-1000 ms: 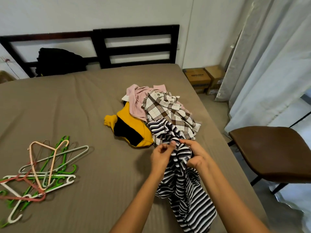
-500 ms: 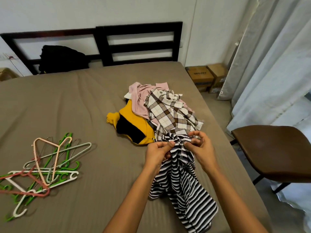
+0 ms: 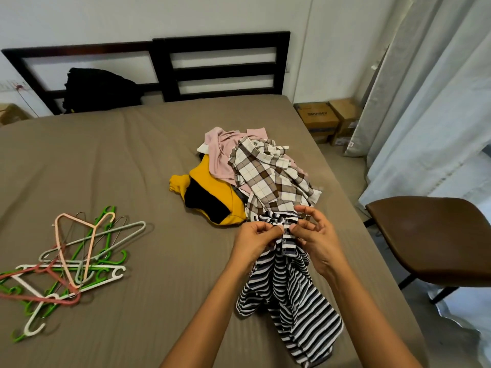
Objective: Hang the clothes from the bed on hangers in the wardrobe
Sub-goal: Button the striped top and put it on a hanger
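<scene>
Striped top (image 3: 295, 304) lying lengthwise toward camera, far hem pinched by left hand (image 3: 254, 244) and right hand (image 3: 317, 241)

Colours on the bed (image 3: 111, 166)

Taupe sheet; black-and-white striped top (image 3: 292, 296), brown-checked shirt (image 3: 268, 179) (cream ground), pink garment (image 3: 220, 150), mustard-and-black one (image 3: 210, 192).

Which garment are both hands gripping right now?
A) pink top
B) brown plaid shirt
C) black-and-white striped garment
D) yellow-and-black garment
C: the left hand and the right hand both pinch the bunched top edge of the black-and-white striped garment, and the rest of it trails down the bed toward the camera.
</scene>
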